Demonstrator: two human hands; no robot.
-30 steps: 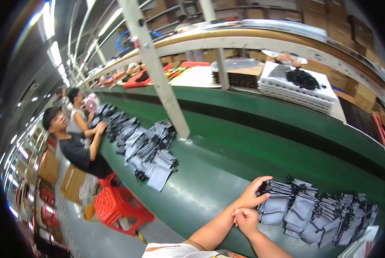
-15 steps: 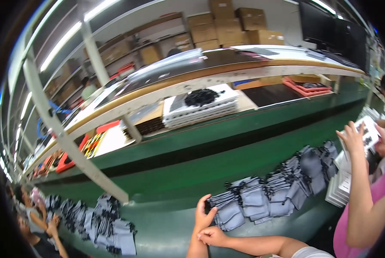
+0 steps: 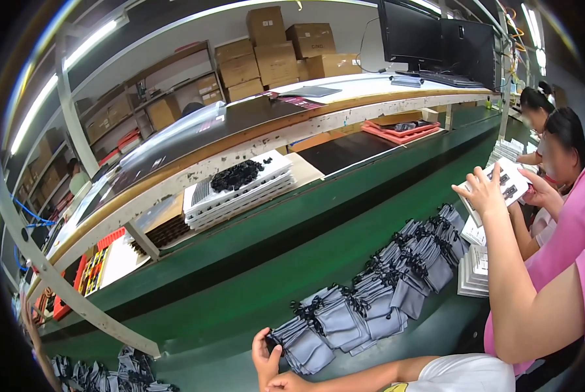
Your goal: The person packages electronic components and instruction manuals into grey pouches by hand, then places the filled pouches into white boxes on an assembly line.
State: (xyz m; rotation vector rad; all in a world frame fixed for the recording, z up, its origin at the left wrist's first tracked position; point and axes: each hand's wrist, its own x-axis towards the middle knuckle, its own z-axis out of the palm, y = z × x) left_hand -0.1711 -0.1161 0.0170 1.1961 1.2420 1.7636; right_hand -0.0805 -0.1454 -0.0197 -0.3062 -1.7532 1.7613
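Observation:
My left hand (image 3: 265,358) is raised at the near left end of a row of grey drawstring pouches (image 3: 309,351). Its fingers and thumb are apart, and dark cord ends show between them; whether they touch the hand I cannot tell. Low at the picture's edge, my right hand (image 3: 288,383) lies against my left wrist with its fingers curled in. Its arm comes in from the right, below a white sleeve. The pouches lie in overlapping bundles with black cords, running away to the right along the green work surface (image 3: 221,366).
To the right, a person in pink (image 3: 560,261) holds a white tray (image 3: 501,183) with dark parts, above stacked white trays (image 3: 473,277). More pouches (image 3: 126,375) lie lower left, beyond a metal post (image 3: 83,307). Black parts (image 3: 237,175) top white trays on a shelf.
The view has swung right, so the scene sits further left and the people at the far left have left the picture. My hands keep much the same pose, now lower in view.

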